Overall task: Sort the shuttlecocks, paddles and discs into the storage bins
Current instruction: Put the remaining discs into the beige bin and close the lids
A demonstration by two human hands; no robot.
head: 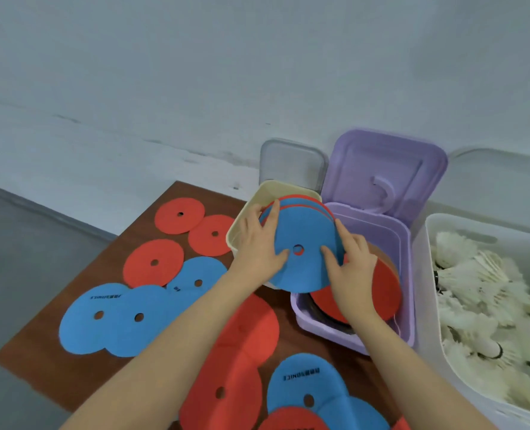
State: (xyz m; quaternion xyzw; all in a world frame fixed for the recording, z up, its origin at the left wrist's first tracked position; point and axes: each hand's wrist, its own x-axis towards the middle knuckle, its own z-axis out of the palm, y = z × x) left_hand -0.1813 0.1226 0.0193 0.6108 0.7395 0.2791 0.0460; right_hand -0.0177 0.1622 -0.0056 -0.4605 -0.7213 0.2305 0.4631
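From the head view we see both hands holding a stack of discs (pixel 301 243) tilted over the cream bin (pixel 242 221) at the far edge of the brown worktop (pixel 80 293). The front disc is blue, flat and round, with a small hole near its middle; red edges of at least two more discs show behind its upper rim, and we cannot count the stack exactly. The left hand (pixel 257 246) grips the stack's left edge, fingers curled over the rim and thumb pressed on the blue face beside the hole. The right hand (pixel 350 262) grips the right edge the same way, thumb on the face. Loose red discs (pixel 180 215) and blue discs (pixel 127 321) lie overlapping on the worktop to the left, and more red and blue ones lie near us, partly covered by the forearms and cut off by the bottom edge. The purple bin (pixel 403 262), its lid standing open against the wall, holds a red-faced paddle (pixel 384 293), mostly hidden by the right hand and the stack. The white bin (pixel 428 274) on the right is full of white shuttlecocks (pixel 474 274) and is cut off by the frame. A clear lid (pixel 291 162) stands behind the cream bin, whose inside is hidden.
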